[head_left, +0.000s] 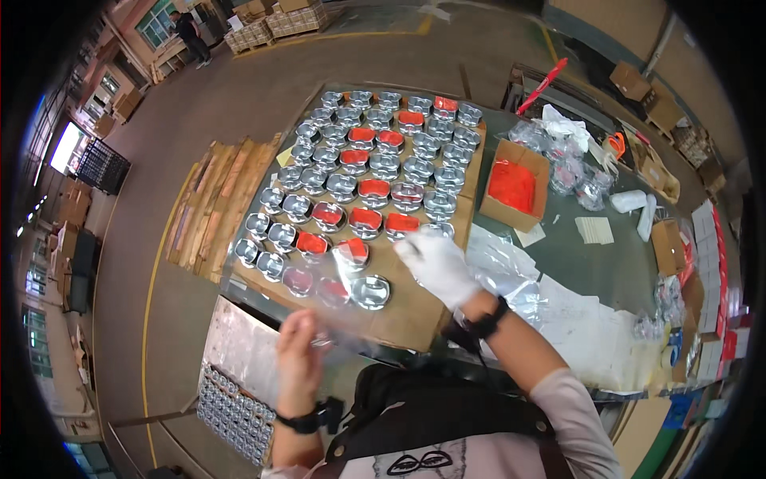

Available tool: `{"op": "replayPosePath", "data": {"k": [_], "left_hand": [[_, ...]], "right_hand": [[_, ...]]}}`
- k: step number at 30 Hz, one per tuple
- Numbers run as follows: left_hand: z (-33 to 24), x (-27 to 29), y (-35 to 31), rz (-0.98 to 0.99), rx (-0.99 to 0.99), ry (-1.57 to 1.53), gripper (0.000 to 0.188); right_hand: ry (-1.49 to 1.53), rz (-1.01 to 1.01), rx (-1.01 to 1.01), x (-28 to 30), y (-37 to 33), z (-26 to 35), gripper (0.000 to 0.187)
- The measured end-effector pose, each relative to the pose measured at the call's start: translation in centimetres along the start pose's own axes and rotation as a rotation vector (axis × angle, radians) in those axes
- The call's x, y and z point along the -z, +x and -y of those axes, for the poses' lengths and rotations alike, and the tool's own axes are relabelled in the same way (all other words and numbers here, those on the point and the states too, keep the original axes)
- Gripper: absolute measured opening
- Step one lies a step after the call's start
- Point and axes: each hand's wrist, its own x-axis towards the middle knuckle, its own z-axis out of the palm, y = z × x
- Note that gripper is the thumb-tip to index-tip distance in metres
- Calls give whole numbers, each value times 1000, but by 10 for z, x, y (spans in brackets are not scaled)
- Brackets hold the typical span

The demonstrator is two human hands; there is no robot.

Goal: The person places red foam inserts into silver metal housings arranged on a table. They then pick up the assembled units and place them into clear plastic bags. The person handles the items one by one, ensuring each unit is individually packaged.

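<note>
My left hand (pixel 298 350), bare and a little blurred, is closed on a clear plastic bag (pixel 348 321). The see-through film spreads over the near edge of a cardboard sheet and partly veils the front pistons there. My right hand (pixel 437 267), in a white glove, hovers over the right side of the sheet, beside a piston (pixel 439 230) it partly covers. Its fingers point down and their tips are not clear. Shiny metal pistons stand in rows on the cardboard (pixel 415 319), several with red packets (pixel 365 218) on top. One bare-topped piston (pixel 371 292) stands at the near edge.
On the green table (pixel 574 239) to the right are an open carton (pixel 519 215) of red packets, bagged pistons (pixel 594 188), plastic film and white paper (pixel 578 323). Lower left stands a stack of more pistons (pixel 235 415). Wooden boards (pixel 215 207) lie left. A person (pixel 189 38) stands far off.
</note>
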Motion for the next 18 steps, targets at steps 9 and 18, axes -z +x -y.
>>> {"op": "replayPosePath", "data": {"k": [9,18], "left_hand": [[-36,-27,1,194,-377,723,18],[289,-156,20,1120,-257,629,23]], "right_hand": [[-233,395,-407,16,48,2,32],[212,-264,-430,137,-133,-14,28]]}}
